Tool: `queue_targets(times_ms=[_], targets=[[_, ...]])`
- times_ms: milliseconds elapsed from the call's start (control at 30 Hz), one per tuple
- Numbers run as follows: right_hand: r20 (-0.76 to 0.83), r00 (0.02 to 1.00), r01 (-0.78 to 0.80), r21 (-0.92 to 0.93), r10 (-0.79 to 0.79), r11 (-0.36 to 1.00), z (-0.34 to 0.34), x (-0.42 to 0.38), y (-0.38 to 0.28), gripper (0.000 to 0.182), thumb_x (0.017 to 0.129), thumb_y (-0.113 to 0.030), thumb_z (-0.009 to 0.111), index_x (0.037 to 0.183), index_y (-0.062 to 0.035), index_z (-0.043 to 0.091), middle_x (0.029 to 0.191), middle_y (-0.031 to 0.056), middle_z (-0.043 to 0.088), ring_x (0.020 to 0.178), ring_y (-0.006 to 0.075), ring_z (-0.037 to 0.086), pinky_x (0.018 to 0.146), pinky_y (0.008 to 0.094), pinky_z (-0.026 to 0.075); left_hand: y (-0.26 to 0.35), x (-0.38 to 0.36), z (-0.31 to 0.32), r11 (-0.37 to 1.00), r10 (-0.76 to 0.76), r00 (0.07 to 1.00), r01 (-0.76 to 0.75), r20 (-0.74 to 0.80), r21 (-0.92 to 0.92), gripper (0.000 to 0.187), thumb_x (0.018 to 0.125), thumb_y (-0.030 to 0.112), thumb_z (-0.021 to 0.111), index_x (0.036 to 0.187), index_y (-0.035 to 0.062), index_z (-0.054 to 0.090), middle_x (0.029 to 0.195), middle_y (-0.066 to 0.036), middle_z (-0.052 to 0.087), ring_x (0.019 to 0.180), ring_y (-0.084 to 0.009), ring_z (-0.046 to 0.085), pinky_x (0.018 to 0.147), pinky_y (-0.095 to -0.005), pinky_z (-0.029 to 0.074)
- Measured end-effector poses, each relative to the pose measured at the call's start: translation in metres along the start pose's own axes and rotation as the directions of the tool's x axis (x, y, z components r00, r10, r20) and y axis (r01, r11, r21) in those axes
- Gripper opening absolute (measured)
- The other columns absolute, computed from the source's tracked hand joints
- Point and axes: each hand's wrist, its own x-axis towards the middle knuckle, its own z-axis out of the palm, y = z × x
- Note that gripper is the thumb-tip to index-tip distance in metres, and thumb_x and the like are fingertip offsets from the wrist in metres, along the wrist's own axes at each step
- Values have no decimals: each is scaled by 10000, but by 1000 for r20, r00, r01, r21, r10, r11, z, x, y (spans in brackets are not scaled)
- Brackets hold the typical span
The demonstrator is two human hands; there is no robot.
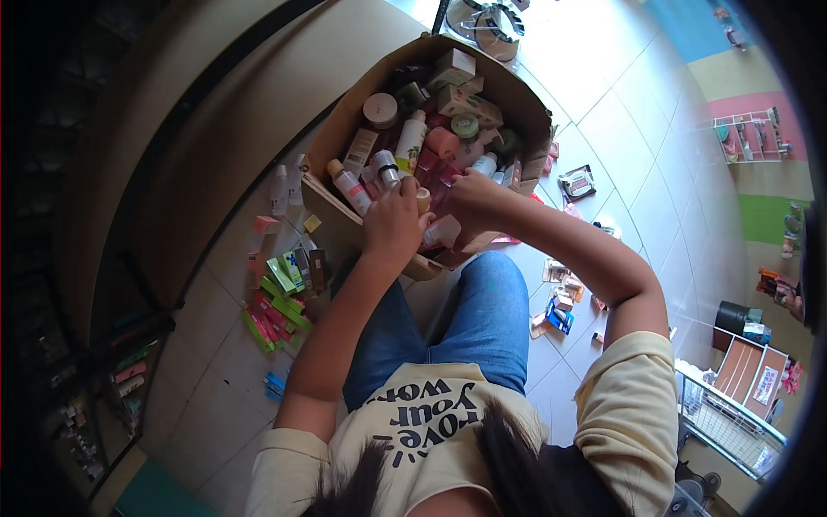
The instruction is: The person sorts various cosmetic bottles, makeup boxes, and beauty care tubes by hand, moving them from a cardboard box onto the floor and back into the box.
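Both hands were in the cardboard box (529,105). L hand (393,226): fingers partly curled, beige-capped item (422,197) right by the fingertips, can't tell if gripped. R hand (475,203): fingers bent down near red-pink item (441,178), opening hidden, hold n/c. Silver-capped btl (387,170) just beyond L fingers, white btl (412,138) farther out. Green cartons (281,276) lay on flr (202,345), well left of L fingers.
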Motion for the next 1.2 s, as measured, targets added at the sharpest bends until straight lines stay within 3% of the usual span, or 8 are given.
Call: queue_targets(times_ms=[233,333,467,533,700,800,900,1200], targets=[[-108,994,1,-172,-19,985,33,-1,5,517,598,-408,773,1038,-145,705,999,57,679,1105,247,553,906,431,398,-10,-7,-10,892,144,972,-209,-187,-401,505,782,220,753,1191,50,509,1015,-121,606,924,-269,647,809,-392,513],[12,1000,7,-133,-6,991,21,-1,4,559,631,-377,766,1112,-114,654,1045,44,654,1117,245,536,906,448,402,-31,-2,-12,331,41,971,-235,-234,-914,443,844,238,714,1205,53,537,1073,-98,594,1003,-251,633,859,-394,507],[-289,942,183,21,-169,983,24,-13,12,556,669,-338,755,1128,-59,609,1009,96,659,1040,298,594,910,449,395,-46,-17,-44,7,-212,957,-202,-199,-979,439,928,405,586,1195,64,517,1086,-80,585,1013,-213,615,869,-362,503],[-176,982,103,208,-66,973,15,-24,7,535,706,-282,744,1154,-58,556,1051,104,641,1047,298,589,910,462,402,-40,-26,-62,-303,-265,958,-192,-111,-934,467,960,478,495,1201,79,504,1058,-83,592,972,-168,607,881,-328,499],[-475,873,176,99,-109,979,-27,-52,-15,392,785,-152,680,1129,-89,504,1182,104,588,1151,274,545,954,466,423,-104,-43,-31,-603,187,976,205,114,-770,597,940,552,471,1287,69,427,1055,-111,599,917,-212,622,780,-386,531],[-684,634,301,-212,-361,930,-45,-55,-41,332,807,-117,656,1103,-148,508,1251,76,560,1219,264,510,1030,475,415,-62,-64,-23,-239,81,973,230,216,-943,674,898,543,556,1341,64,387,1228,-149,545,1068,-290,605,855,-419,539],[-680,558,361,-318,-476,877,-59,-57,-65,341,814,-98,630,1116,-218,527,1354,40,499,1282,248,465,1081,503,368,-21,-82,-31,-548,303,941,304,154,-780,756,866,496,627,1405,64,317,1367,-165,445,1193,-353,534,963,-453,496],[-608,635,392,-278,-476,877,-47,-57,-81,457,861,-176,556,1293,-324,534,1480,-10,375,1337,233,398,1099,527,326,-39,-118,0,-492,61,944,312,325,-813,961,677,176,827,1442,82,253,1355,-121,456,1231,-264,509,1004,-397,474]])
